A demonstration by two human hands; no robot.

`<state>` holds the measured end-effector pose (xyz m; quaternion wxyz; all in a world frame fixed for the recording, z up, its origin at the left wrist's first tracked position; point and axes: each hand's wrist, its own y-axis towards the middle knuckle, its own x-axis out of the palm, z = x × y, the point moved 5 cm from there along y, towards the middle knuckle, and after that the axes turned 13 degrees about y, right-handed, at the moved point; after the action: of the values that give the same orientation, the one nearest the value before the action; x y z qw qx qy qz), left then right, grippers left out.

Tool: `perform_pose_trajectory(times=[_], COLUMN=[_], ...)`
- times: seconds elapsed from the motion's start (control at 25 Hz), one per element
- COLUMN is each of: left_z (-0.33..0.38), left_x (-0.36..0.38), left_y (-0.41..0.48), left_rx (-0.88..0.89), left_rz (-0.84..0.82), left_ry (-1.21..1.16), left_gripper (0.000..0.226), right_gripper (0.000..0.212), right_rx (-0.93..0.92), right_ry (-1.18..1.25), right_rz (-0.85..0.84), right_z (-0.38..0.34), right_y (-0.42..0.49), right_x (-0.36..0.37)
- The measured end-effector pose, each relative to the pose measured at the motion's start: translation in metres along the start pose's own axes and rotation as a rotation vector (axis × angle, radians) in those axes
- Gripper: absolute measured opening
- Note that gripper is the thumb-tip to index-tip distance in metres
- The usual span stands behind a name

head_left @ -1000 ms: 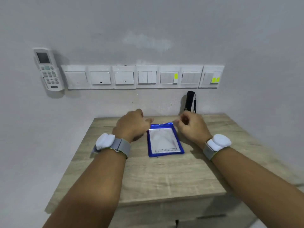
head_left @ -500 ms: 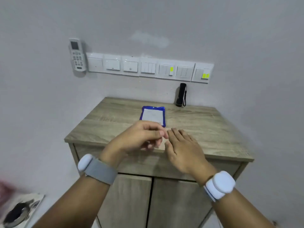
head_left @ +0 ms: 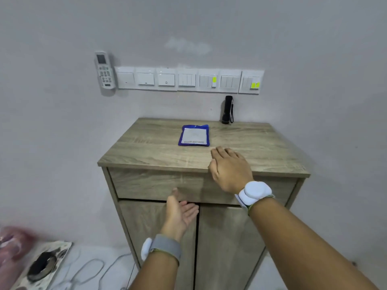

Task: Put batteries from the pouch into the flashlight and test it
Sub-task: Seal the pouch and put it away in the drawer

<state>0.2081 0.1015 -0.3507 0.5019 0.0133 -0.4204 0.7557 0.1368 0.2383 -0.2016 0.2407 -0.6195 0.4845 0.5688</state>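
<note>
The blue-edged flat plastic pouch (head_left: 194, 135) with unreadably small print lies mid-bench; the black cylindrical flashlight (head_left: 227, 109) stands against the wall. Left hand (head_left: 179, 212) and right hand (head_left: 229, 168) have fingers apart, empty.

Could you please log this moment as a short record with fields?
surface: wooden cabinet top
pouch: blue pouch lying flat near the back, untouched
flashlight: black flashlight upright against the wall, right of the pouch
left hand: left hand open, palm up, below the cabinet top, empty
right hand: right hand flat, over the front edge, empty
wall: remote control beside a switch row
</note>
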Motion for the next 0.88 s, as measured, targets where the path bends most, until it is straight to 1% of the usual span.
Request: perform_pose_trajectory(times=[0.12, 0.2, 0.28, 0.4, 0.52, 0.72, 0.88], left_z=[-0.002, 0.002, 0.004, -0.004, -0.022, -0.046, -0.074], left_x=[0.007, 0.014, 0.015, 0.012, 0.006, -0.018, -0.028], left_y=[-0.005, -0.010, -0.012, -0.020, -0.038, -0.087, -0.125], left_rx=[0.023, 0.020, 0.003, 0.006, 0.021, -0.008, -0.043], left_rz=[-0.022, -0.043, -0.035, -0.011, 0.005, 0.021, 0.035], left_ry=[-0.297, -0.389, -0.381, -0.364, -0.375, -0.367, -0.410], left_gripper=[0.083, 0.076, 0.071, 0.070, 0.074, 0.083, 0.075], right_gripper=[0.056, 0.055, 0.055, 0.054, 0.055, 0.054, 0.054], right_rx=[0.003, 0.015, 0.030, 0.002, 0.018, 0.022, 0.011], right_ry=[0.012, 0.002, 0.007, -0.012, 0.049, 0.032, 0.014], right_rz=[-0.047, -0.059, -0.058, -0.068, -0.120, -0.172, -0.134], right_z=[0.001, 0.002, 0.001, -0.001, 0.002, 0.002, 0.005], right_y=[0.005, 0.006, 0.007, 0.007, 0.012, 0.017, 0.017], right_x=[0.000, -0.001, -0.002, -0.001, -0.004, -0.002, -0.001])
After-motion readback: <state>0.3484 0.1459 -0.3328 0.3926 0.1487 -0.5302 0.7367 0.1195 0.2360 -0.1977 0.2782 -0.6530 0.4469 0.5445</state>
